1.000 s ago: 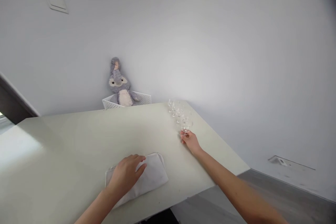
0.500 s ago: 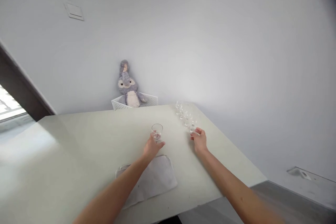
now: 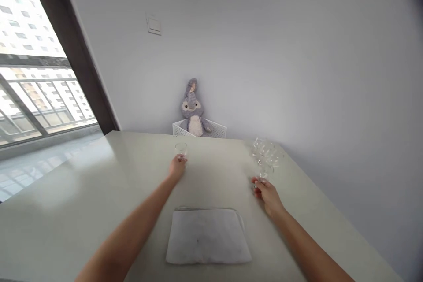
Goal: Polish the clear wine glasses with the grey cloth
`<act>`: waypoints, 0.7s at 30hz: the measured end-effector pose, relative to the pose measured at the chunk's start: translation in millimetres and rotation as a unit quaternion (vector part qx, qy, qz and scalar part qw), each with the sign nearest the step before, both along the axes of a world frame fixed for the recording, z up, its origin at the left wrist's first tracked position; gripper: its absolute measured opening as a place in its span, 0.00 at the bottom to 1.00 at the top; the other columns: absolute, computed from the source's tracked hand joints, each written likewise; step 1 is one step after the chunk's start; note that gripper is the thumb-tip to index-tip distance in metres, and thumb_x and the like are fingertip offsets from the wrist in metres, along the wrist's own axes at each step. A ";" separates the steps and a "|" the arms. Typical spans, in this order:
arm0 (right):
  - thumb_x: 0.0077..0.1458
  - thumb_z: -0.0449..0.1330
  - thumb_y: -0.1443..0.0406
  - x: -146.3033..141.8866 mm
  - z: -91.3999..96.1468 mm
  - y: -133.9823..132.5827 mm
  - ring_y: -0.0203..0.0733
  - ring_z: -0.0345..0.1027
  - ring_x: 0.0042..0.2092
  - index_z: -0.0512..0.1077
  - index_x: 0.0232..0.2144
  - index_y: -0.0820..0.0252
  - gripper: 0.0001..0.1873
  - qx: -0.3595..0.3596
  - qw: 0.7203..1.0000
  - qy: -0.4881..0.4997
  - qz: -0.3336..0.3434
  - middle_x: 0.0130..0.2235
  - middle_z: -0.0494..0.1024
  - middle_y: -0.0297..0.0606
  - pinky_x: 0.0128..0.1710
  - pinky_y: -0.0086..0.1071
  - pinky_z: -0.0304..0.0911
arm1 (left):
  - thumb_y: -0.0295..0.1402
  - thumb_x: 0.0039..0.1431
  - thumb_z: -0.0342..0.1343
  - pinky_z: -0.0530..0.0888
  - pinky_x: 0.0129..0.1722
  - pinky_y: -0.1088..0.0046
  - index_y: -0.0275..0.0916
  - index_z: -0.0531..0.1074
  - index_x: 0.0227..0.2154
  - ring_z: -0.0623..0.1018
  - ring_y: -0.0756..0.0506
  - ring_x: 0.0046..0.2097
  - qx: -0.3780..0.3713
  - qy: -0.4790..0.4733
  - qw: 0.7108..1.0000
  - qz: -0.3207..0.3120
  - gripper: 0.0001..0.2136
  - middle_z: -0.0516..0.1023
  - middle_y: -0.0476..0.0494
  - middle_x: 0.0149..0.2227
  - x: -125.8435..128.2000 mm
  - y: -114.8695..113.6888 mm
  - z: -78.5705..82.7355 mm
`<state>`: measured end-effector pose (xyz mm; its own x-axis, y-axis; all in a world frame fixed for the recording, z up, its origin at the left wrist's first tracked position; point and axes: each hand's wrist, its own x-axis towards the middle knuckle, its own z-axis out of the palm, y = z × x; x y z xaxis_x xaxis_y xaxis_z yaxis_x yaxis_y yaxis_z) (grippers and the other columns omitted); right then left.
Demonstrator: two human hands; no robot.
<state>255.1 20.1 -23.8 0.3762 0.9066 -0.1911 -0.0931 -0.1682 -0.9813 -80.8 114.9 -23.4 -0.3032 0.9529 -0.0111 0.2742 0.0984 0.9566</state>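
My left hand reaches across the table with its fingers closed round the lower part of a small clear glass. The glass is upright, its rim showing above my fingers. On the right, my right hand has its fingers closed at the foot of another clear glass. That glass is the nearest of a cluster of clear glasses; their outlines overlap, so I cannot tell them all apart. Between my forearms a folded grey-white cloth lies flat near the front of the table.
The pale table runs back to a wall. A grey plush toy sits in a white perforated basket at the far edge. At left is a dark-framed window; a switch is on the wall.
My view has turned left, showing more window. My left hand has carried its glass farther back and left, away from the cloth. My right hand stays by the nearest glass of the cluster.
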 end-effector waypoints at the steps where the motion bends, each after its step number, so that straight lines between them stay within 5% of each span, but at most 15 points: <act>1: 0.38 0.59 0.62 -8.2 -0.1 -1.6 0.31 0.60 0.22 0.70 0.28 0.61 0.11 0.000 1.000 -0.002 0.024 0.31 0.72 0.37 0.19 0.26 0.58 | 0.28 0.49 0.48 0.65 0.26 0.75 0.35 0.66 0.39 0.67 0.53 0.23 0.003 -0.001 1.000 0.018 0.13 0.74 0.39 0.36 -14.6 6.5 0.2; 5: 0.39 0.59 0.63 -44.2 2.5 -0.4 0.31 0.61 0.23 0.70 0.28 0.61 0.10 -0.002 0.995 0.000 0.102 0.29 0.72 0.35 0.21 0.26 0.58 | 0.28 0.49 0.47 0.65 0.25 0.77 0.36 0.67 0.39 0.68 0.54 0.25 0.011 -0.015 0.998 0.058 0.12 0.73 0.40 0.40 -56.4 24.1 3.1; 9: 0.40 0.56 0.64 -85.4 6.2 12.1 0.30 0.61 0.22 0.70 0.27 0.61 0.09 0.005 0.987 -0.002 0.161 0.27 0.72 0.34 0.21 0.25 0.56 | 0.25 0.48 0.47 0.66 0.24 0.79 0.39 0.65 0.43 0.71 0.54 0.27 0.014 -0.037 0.996 0.076 0.17 0.72 0.42 0.43 -72.7 29.1 4.6; 13: 0.41 0.53 0.66 -135.7 8.7 31.9 0.30 0.60 0.21 0.69 0.28 0.60 0.08 0.006 0.976 -0.010 0.218 0.31 0.73 0.35 0.19 0.24 0.54 | 0.24 0.48 0.46 0.67 0.26 0.77 0.45 0.53 0.52 0.73 0.53 0.30 0.027 -0.037 0.985 0.168 0.25 0.66 0.40 0.49 -73.8 19.8 -3.3; 16: 0.40 0.52 0.69 -176.8 9.2 47.6 0.30 0.61 0.22 0.69 0.31 0.59 0.12 0.003 0.968 -0.005 0.250 0.34 0.73 0.36 0.19 0.24 0.54 | 0.25 0.50 0.44 0.67 0.27 0.76 0.43 0.52 0.50 0.73 0.52 0.33 0.036 -0.026 0.972 0.230 0.22 0.65 0.39 0.49 -67.6 3.6 -13.2; 21: 0.37 0.51 0.72 -210.6 7.7 55.4 0.29 0.65 0.25 0.69 0.38 0.56 0.21 0.010 0.961 0.011 0.276 0.45 0.70 0.38 0.22 0.24 0.58 | 0.25 0.49 0.45 0.68 0.27 0.77 0.41 0.60 0.43 0.72 0.53 0.30 0.051 -0.002 0.977 0.208 0.16 0.70 0.44 0.43 -50.5 -26.3 -22.0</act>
